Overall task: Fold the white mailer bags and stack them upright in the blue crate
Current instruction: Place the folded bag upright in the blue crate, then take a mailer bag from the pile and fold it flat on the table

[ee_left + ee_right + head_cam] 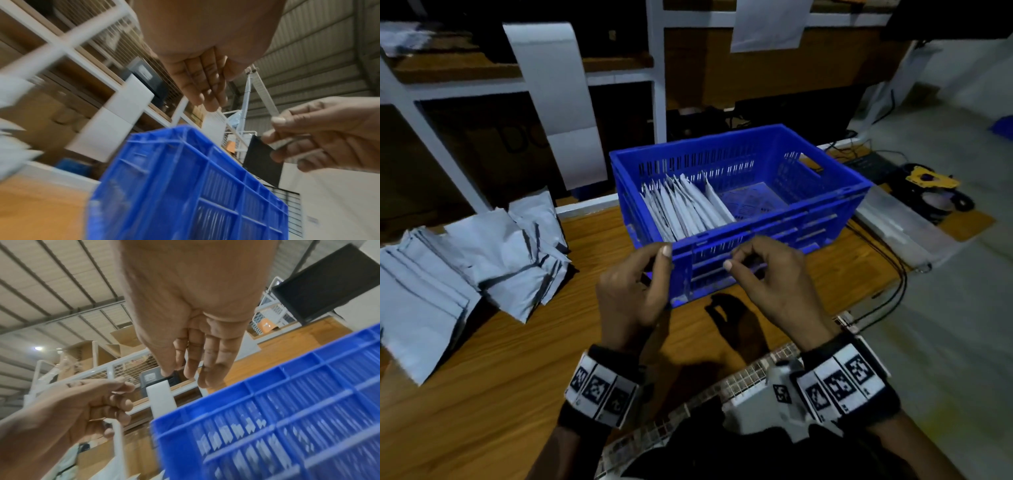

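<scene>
The blue crate (722,141) stands on the wooden table just beyond my hands. Several folded white mailer bags (685,209) lean upright in its left half; the right half shows bare floor. My left hand (654,270) hovers at the crate's near left corner, fingers loosely curled, thumb up, holding nothing. My right hand (746,260) hovers before the near wall, also loosely curled and empty. The left wrist view shows the left hand (207,95) above the crate (185,186). In the right wrist view the right hand (197,369) is over the crate (287,410).
Loose white mailer bags (493,260) lie heaped at the table's left, with a flatter stack (417,301) beside them. Shelving rises behind the crate. Black cables (893,260), a clear plastic box (900,226) and a yellow tool (928,180) sit to the right.
</scene>
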Demonstrator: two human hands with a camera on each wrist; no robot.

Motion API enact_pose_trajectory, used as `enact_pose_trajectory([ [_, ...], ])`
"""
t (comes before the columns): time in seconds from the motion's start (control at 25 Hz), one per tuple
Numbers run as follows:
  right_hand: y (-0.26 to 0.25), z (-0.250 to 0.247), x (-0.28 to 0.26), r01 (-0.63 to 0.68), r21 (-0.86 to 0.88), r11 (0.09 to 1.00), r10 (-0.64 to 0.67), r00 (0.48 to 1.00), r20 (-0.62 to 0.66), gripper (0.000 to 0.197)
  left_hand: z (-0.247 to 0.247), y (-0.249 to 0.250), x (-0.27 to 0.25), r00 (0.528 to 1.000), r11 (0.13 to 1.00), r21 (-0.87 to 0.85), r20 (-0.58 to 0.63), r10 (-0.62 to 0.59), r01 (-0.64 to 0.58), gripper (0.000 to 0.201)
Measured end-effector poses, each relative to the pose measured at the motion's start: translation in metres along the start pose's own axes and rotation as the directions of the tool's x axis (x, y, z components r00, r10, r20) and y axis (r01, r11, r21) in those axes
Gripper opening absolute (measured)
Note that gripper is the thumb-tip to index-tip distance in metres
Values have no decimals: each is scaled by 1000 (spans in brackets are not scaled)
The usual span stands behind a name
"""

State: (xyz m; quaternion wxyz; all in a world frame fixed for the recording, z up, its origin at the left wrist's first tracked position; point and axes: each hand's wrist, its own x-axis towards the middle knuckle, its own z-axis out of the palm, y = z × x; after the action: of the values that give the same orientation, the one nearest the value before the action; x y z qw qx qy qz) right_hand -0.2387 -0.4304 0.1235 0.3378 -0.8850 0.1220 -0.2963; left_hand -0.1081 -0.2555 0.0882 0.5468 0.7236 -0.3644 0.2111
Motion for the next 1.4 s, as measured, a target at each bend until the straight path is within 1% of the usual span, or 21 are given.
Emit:
enact_pose_trajectory([
  [0.08, -13, 12, -27, 4, 26, 1000, -5, 1000, 26, 10, -26, 5, -25, 999, 999, 23, -5, -35, 35, 22],
  [0.16, -28, 25, -55, -32, 63, 998, 28, 998, 62, 7, -55, 11, -52, 991, 990, 41, 10, -136, 136, 21],
  [0.2, -35, 31, -67, -52, 89, 995, 46, 996, 70, 6, -68, 12, -66, 987, 986, 39, 17, -161, 160, 20],
  [0.28, -52, 48, -93, -68, 136, 988, 53, 993, 107, 6, -102, 12, -97, 983, 983, 75, 56, -173, 169, 22],
  [0.32, -55, 57, -99, -63, 127, 990, 45, 989, 138, 6, -113, 9, -107, 977, 976, 108, 82, -198, 189, 23],
  [0.36, -66, 68, -113, -77, 123, 989, 54, 983, 173, 7, -136, 7, -126, 964, 960, 164, 107, -245, 226, 22],
  [0.4, -68, 73, -116, -90, 118, 989, 66, 978, 197, 8, -146, 1, -134, 950, 944, 192, 111, -291, 266, 21],
  [0.56, -99, 109, -131, -78, 171, 982, 31, 964, 264, 11, -212, -9, -163, 899, 873, 267, 46, -436, 409, 19],
  [0.64, -112, 134, -135, -110, 203, 973, 40, 947, 319, 11, -238, -17, -172, 877, 831, 329, 15, -480, 449, 19],
  [0.72, -123, 162, -136, -148, 249, 957, 47, 927, 372, 13, -259, -38, -177, 853, 779, 412, 9, -522, 473, 18],
  [0.76, -130, 178, -134, -170, 251, 953, 55, 910, 410, 15, -269, -55, -179, 837, 750, 461, 30, -547, 474, 21],
  [0.8, -135, 191, -132, -191, 238, 952, 66, 891, 448, 18, -278, -73, -180, 819, 727, 513, 76, -568, 456, 26],
  [0.88, -146, 224, -124, -207, 184, 961, 82, 849, 523, 24, -301, -111, -186, 778, 683, 599, 152, -609, 418, 39],
  [0.96, -156, 255, -114, -279, 160, 947, 138, 800, 583, 29, -320, -137, -192, 755, 646, 634, 144, -640, 426, 50],
  [1.0, -160, 270, -110, -339, 175, 924, 171, 778, 604, 30, -327, -145, -196, 757, 642, 630, 127, -641, 438, 52],
  [1.08, -170, 301, -99, -429, 216, 877, 212, 750, 627, 31, -345, -159, -203, 783, 653, 623, 103, -614, 430, 51],
  [1.2, -183, 344, -80, -511, 235, 827, 278, 735, 619, 27, -361, -179, -211, 824, 702, 624, 159, -544, 342, 43],
  [1.24, -188, 361, -72, -551, 248, 797, 309, 724, 616, 24, -365, -187, -214, 838, 719, 617, 170, -519, 320, 44],
  [1.28, -193, 379, -64, -605, 275, 747, 350, 709, 612, 21, -367, -194, -216, 842, 733, 604, 180, -509, 314, 47],
  [1.32, -197, 393, -58, -642, 302, 705, 380, 701, 604, 18, -367, -198, -216, 835, 737, 597, 192, -515, 317, 50],
  [1.4, -204, 421, -47, -673, 334, 660, 440, 706, 554, 13, -367, -205, -216, 809, 724, 599, 205, -552, 342, 53],
])
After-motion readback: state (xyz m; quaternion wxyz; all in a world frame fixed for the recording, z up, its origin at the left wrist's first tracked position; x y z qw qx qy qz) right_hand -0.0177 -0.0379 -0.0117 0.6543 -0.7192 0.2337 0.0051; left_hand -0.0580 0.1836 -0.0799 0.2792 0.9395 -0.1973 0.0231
